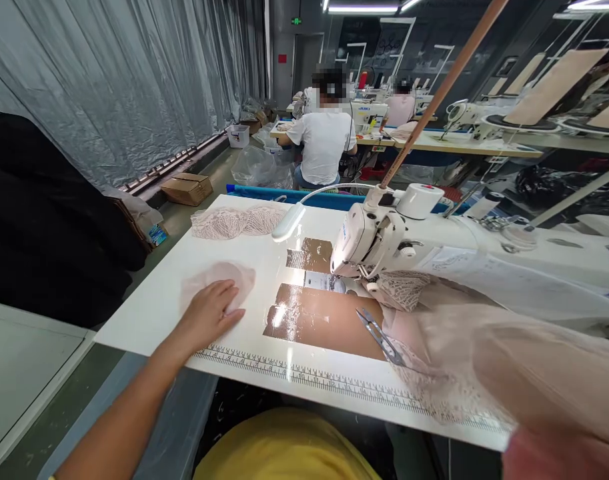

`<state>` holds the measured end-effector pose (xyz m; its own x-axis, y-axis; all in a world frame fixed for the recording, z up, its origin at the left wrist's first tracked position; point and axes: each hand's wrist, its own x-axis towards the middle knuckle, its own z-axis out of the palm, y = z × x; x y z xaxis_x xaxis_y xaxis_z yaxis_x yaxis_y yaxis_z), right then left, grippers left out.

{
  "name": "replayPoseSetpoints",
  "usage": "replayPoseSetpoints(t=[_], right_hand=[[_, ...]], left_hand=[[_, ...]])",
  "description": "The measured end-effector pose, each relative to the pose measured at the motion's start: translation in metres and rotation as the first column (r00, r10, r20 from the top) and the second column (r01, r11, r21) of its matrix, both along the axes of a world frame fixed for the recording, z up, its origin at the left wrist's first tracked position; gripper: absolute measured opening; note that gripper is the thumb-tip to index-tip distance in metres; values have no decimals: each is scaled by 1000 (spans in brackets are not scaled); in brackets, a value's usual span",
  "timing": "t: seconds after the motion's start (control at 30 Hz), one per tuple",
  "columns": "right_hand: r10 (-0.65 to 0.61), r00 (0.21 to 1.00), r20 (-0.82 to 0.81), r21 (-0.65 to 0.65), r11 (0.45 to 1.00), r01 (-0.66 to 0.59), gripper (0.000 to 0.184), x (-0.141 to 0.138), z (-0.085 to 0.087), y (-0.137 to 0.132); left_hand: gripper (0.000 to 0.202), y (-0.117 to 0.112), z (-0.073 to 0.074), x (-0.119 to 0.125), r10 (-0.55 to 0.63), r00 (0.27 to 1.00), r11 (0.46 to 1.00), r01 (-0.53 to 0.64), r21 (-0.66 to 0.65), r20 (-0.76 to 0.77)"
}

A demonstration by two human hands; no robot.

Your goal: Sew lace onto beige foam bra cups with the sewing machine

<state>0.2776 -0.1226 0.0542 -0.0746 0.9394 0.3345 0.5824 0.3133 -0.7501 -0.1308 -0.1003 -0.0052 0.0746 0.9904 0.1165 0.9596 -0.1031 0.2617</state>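
Fabric, pale and sheer, lies beneath and just beyond the left hand, whose fingers rest loosely spread, gripping nothing visibly. It should handle light, limp and easily snagged; pinch its far edge. Well right of that hand lie snips. The right hand is indistinguishable.

1. On the tabletop: looks smooth, slightly glossy.
2. On the brown sheeting: shines like plastic film.
3. On the sheer fabric: looks thin, matt.
4. On the lace: looks like rough openwork cloth.
5. On the snips: looks metallic.
6. On the sewing machine: looks painted, glossy.
7. On the carton: looks like matt cardboard.
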Motion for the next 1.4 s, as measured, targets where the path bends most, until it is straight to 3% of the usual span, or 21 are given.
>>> replayPoseSetpoints(t=[0.07, 0.1, 0.13, 0.2, 0.23, 0.3, 0.37, 0.43, 0.5, 0.57, 0.6, 0.67, 0.7, 0.77, 0.83, 0.9, 0.97, 1.07, 1.13, 1.27, 1.4], right_hand=[[88, 995, -53, -39, 995, -90, 42, -30, -12, 2], [176, 980, -91, -77, 980, -183, 38, -50, -20, 5], [284, 950, -128, -125, 946, -300, 33, -71, -28, 7], [486, 848, -210, -201, 828, -524, 16, -105, -39, 11], [544, 804, -240, -202, 782, -589, 9, -114, -40, 13], [537, 809, -240, -102, 815, -571, 9, -118, -36, 14], [424, 875, -233, 86, 905, -416, 14, -106, -29, 17], [267, 932, -246, 195, 955, -223, 16, -93, -25, 22], [153, 958, -244, 134, 983, -123, 11, -89, -27, 27], [183, 946, -268, -93, 972, -214, 2, -95, -34, 31], [245, 913, -327, -232, 915, -329, 8, -101, -39, 32], [321, 789, -524, -433, 698, -571, 21, -112, -47, 32], [311, 713, -628, -470, 580, -666, 25, -116, -50, 31], [245, 590, -769, -461, 427, -778, 31, -120, -54, 29], [182, 531, -827, -437, 386, -812, 32, -119, -57, 26], [137, 525, -840, -434, 410, -802, 33, -116, -57, 24], [89, 539, -837, -437, 483, -759, 35, -114, -57, 24], [-1, 566, -824, -415, 681, -604, 41, -113, -57, 26], [-50, 576, -816, -409, 754, -514, 43, -113, -57, 28], [16, 662, -749, -428, 751, -503, 32, -111, -59, 29], [166, 714, -680, -387, 745, -543, 44, -109, -61, 26]], left_hand=[[67, -6, 10, 10, 21, 999, 998, -24, 60, 44], [76, -10, 17, 22, -39, 996, 995, 31, 94, 86], [81, -13, 24, 36, -161, 976, 983, 146, 106, 147], [86, -20, 34, 65, -427, 837, 895, 445, 28, 343], [77, -22, 37, 76, -454, 768, 858, 513, -11, 453], [50, -23, 37, 83, -381, 725, 868, 494, -49, 574], [29, -21, 31, 74, -195, 789, 961, 272, -46, 583], [20, -19, 24, 61, -11, 801, 998, 49, -47, 599], [21, -20, 20, 56, 66, 683, 987, 63, -149, 728], [39, -23, 18, 64, 55, 434, 921, 325, -213, 899], [51, -26, 19, 71, 40, 293, 864, 471, -180, 955], [74, -30, 21, 85, 7, 68, 756, 653, -50, 998], [82, -31, 22, 90, -4, 1, 731, 683, 2, 1000], [85, -31, 23, 92, -25, -38, 769, 637, 43, 999], [83, -29, 22, 88, -61, 65, 875, 484, 22, 996], [83, -26, 19, 83, -29, 213, 928, 370, -53, 977], [74, -26, 15, 80, 68, 245, 889, 425, -171, 967], [48, -31, 8, 83, 228, 120, 804, 537, -256, 966], [37, -35, 4, 89, 286, 11, 847, 464, -259, 958], [32, -37, -1, 107, 336, -212, 934, 204, -295, 918], [32, -37, -3, 125, 360, -371, 919, -19, -394, 856]])
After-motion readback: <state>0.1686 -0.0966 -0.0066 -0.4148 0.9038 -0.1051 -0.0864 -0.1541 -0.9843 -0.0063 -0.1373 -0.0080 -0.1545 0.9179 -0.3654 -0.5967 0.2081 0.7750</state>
